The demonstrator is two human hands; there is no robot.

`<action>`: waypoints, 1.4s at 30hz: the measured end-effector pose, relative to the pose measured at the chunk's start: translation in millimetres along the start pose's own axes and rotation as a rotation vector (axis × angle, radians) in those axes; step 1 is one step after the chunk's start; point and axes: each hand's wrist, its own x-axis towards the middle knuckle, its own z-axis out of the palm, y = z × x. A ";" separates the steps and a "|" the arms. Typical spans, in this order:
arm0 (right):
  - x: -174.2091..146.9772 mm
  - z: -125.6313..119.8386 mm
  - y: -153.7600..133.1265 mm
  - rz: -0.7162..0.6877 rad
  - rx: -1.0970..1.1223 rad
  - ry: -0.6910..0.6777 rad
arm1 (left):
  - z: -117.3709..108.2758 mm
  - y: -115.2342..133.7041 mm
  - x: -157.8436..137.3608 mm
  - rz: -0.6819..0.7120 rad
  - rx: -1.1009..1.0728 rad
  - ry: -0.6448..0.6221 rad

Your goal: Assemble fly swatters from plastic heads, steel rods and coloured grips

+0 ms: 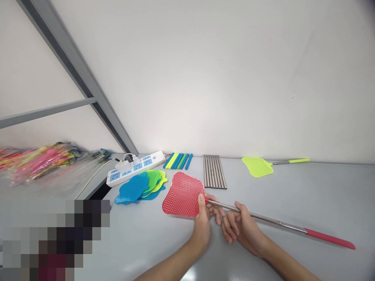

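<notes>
- Left hand (204, 222) pinched the red flyswatter head (183, 195).
- Right hand (246, 224) lightly gripped its telescopic rod (265, 218).
- Handling step, apparently; next move called for steady support.

Two assembled swatters (183, 195), two hands (202, 218), one power strip (137, 167)

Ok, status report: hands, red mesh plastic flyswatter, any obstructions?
Left hand gripping red mesh head. Right hand holding silvery metal shaft. Flyswatter in one piece, red handle attached. Nothing visibly in the way.
</notes>
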 end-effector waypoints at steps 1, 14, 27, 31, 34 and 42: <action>0.2 0.6 -0.7 0.002 -0.005 0.000 | -0.1 -0.1 -0.3 0.001 -0.001 0.010; 7.9 -2.9 -12.1 -0.117 -0.234 0.183 | -5.9 -0.7 7.9 -0.030 0.005 0.126; 4.2 2.5 -15.1 -0.144 -0.283 0.177 | -4.5 0.1 5.6 0.000 0.039 0.156; 4.0 1.7 -15.3 -0.132 -0.266 0.178 | -5.1 -2.0 5.7 -0.005 0.044 0.173; 4.0 0.6 -15.1 -0.133 -0.242 0.159 | -6.2 -2.2 6.3 -0.015 0.051 0.178; 4.8 0.7 -18.3 -0.155 -0.193 0.143 | -4.6 1.2 7.6 0.015 0.019 0.191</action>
